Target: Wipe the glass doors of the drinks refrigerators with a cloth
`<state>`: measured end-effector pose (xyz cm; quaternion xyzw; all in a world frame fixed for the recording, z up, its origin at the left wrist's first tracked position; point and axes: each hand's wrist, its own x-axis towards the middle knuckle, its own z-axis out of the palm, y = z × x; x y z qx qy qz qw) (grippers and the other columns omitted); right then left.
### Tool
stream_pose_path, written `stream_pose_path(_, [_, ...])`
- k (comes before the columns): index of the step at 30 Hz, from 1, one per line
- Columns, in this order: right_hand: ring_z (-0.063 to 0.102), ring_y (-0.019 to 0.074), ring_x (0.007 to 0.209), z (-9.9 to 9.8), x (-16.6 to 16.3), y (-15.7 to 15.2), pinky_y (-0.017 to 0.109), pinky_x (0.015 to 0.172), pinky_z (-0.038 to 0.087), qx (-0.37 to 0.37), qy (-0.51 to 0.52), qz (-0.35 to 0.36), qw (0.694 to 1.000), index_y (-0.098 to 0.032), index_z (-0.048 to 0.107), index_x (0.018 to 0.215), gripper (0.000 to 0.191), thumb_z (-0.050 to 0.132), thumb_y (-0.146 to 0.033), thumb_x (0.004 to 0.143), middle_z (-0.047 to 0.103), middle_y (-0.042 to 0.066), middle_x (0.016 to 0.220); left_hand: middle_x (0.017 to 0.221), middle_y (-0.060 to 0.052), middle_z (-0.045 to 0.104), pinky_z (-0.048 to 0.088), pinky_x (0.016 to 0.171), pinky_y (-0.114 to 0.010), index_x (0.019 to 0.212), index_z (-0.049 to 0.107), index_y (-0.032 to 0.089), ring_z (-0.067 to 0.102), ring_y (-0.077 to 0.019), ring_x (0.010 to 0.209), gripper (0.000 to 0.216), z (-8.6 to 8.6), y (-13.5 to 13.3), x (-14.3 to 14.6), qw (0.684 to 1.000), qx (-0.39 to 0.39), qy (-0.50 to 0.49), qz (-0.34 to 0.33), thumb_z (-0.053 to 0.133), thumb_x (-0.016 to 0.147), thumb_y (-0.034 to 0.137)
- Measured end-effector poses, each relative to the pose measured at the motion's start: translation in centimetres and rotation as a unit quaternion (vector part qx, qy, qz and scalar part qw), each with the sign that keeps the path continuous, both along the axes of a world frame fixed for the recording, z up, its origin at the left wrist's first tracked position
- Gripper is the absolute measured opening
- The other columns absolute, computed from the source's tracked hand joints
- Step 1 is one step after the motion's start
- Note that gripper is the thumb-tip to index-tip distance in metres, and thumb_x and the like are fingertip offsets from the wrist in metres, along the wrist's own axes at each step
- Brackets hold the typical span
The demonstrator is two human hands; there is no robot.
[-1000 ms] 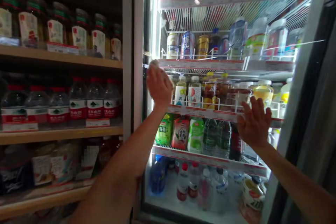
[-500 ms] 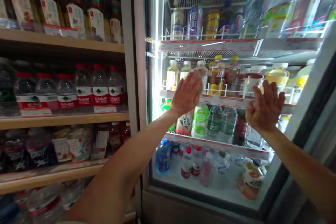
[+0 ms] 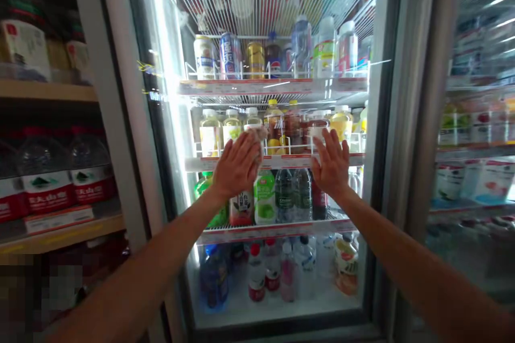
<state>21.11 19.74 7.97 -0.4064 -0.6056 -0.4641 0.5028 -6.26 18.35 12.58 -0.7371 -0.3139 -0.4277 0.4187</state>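
Observation:
A lit drinks fridge stands before me behind its glass door (image 3: pixel 281 300). My left hand (image 3: pixel 236 167) presses a crumpled, pale cloth (image 3: pixel 260 134) against the glass; part of the cloth is under my palm and hidden. To its right, my right hand (image 3: pixel 332 165) lies on the glass with its fingers spread and nothing in it. Behind the glass, near both hands, runs the middle shelf (image 3: pixel 287 161), with several bottles of tea and juice (image 3: pixel 274 118).
Wooden shelves (image 3: pixel 60 238) with red-capped water bottles (image 3: pixel 42 169) stand at the left. A metal frame (image 3: pixel 418 118) edges the fridge on the right, beside another glass front with cartons (image 3: pixel 494 179). More bottles (image 3: pixel 256 273) stand at the fridge bottom.
The view has swung right, so the fridge is now more central. My right hand has come closer to my left hand, which still presses the cloth to the glass.

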Motion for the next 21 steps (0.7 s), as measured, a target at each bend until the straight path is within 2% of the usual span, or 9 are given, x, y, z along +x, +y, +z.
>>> stream_pose_path(3, [0.017, 0.0223, 0.140, 0.0, 0.0, 0.0, 0.047, 0.111, 0.018, 0.008, 0.001, 0.008, 1.000, -0.025, 0.026, 0.141, 0.056, 0.040, -0.027, 0.088, 0.027, 0.005, 0.149, 0.148, -0.005, 0.029, 0.020, 0.114, -0.047, 0.132, 0.040, 0.018, 0.023, -0.0248, 0.137, 0.050, 2.3, 0.1, -2.8, 0.991, 0.042, -0.124, 0.023, 0.040, 0.084, 0.033])
stream_pose_path(6, [0.018, 0.0228, 0.140, 0.0, -0.1, 0.0, 0.048, 0.111, 0.019, 0.019, 0.004, 0.015, 1.000, -0.025, 0.026, 0.141, 0.055, 0.039, -0.026, 0.088, 0.028, 0.005, 0.149, 0.151, -0.010, 0.020, 0.017, 0.113, -0.051, 0.135, 0.034, 0.010, 0.017, -0.0294, 0.138, 0.055, 4.6, 0.5, -3.9, 0.946, 0.090, -0.306, 0.054, 0.039, 0.085, 0.033])
stream_pose_path(8, [0.020, 0.0234, 0.139, 0.0, -0.2, 0.1, 0.049, 0.110, 0.020, 0.025, 0.003, 0.020, 0.999, -0.023, 0.028, 0.141, 0.054, 0.039, -0.025, 0.088, 0.030, 0.007, 0.148, 0.150, -0.012, 0.023, 0.017, 0.114, -0.049, 0.134, 0.035, 0.009, 0.016, -0.0279, 0.139, 0.053, 3.9, 0.5, -2.1, 0.964, 0.075, -0.255, 0.034, 0.037, 0.086, 0.032])
stream_pose_path(10, [0.022, 0.0238, 0.138, 0.0, -0.1, 0.1, 0.049, 0.110, 0.020, 0.025, 0.001, 0.021, 0.999, -0.022, 0.030, 0.140, 0.053, 0.039, -0.025, 0.087, 0.032, 0.007, 0.147, 0.146, -0.010, 0.032, 0.021, 0.113, -0.044, 0.132, 0.040, 0.015, 0.020, -0.0229, 0.138, 0.049, 1.8, 0.4, 0.4, 0.995, 0.040, -0.087, -0.016, 0.036, 0.086, 0.033])
stream_pose_path(13, [0.022, 0.0238, 0.139, 0.0, -0.1, 0.3, 0.049, 0.110, 0.020, 0.021, 0.004, 0.022, 1.000, -0.023, 0.029, 0.141, 0.054, 0.040, -0.025, 0.087, 0.030, 0.007, 0.148, 0.139, -0.006, 0.044, 0.024, 0.112, -0.041, 0.128, 0.045, 0.023, 0.030, -0.0191, 0.135, 0.044, 0.0, 0.5, 1.1, 0.997, 0.014, 0.069, -0.044, 0.039, 0.086, 0.033])
stream_pose_path(15, [0.020, 0.0238, 0.139, 0.0, -0.1, 0.4, 0.049, 0.110, 0.019, 0.024, 0.004, 0.029, 0.999, -0.024, 0.026, 0.142, 0.056, 0.040, -0.025, 0.087, 0.028, 0.006, 0.149, 0.142, -0.007, 0.039, 0.023, 0.112, -0.044, 0.130, 0.043, 0.022, 0.029, -0.0218, 0.135, 0.046, 0.9, 0.6, -1.1, 0.998, 0.040, -0.036, -0.014, 0.040, 0.085, 0.032])
stream_pose_path(18, [0.019, 0.0236, 0.139, -0.1, -0.2, 0.5, 0.049, 0.110, 0.018, 0.031, 0.004, 0.034, 0.999, -0.025, 0.024, 0.143, 0.058, 0.040, -0.025, 0.087, 0.026, 0.005, 0.150, 0.150, -0.010, 0.023, 0.017, 0.113, -0.051, 0.135, 0.034, 0.013, 0.020, -0.0285, 0.138, 0.052, 2.8, 0.6, -4.4, 0.954, 0.099, -0.281, 0.035, 0.038, 0.087, 0.031])
stream_pose_path(19, [0.020, 0.0234, 0.139, -0.1, -0.2, 0.5, 0.049, 0.110, 0.018, 0.032, 0.005, 0.031, 0.999, -0.025, 0.024, 0.143, 0.058, 0.040, -0.025, 0.087, 0.027, 0.005, 0.149, 0.151, -0.010, 0.020, 0.017, 0.113, -0.052, 0.136, 0.032, 0.012, 0.017, -0.0294, 0.139, 0.053, 2.8, 0.7, -4.5, 0.947, 0.104, -0.300, 0.043, 0.037, 0.087, 0.030])
stream_pose_path(21, [0.020, 0.0231, 0.139, -0.1, -0.1, 0.5, 0.049, 0.110, 0.018, 0.031, 0.007, 0.026, 0.999, -0.025, 0.025, 0.142, 0.057, 0.040, -0.025, 0.087, 0.028, 0.006, 0.149, 0.150, -0.011, 0.022, 0.019, 0.112, -0.050, 0.135, 0.034, 0.011, 0.015, -0.0283, 0.139, 0.052, 1.6, 0.7, -3.4, 0.971, 0.100, -0.213, 0.041, 0.038, 0.087, 0.031])
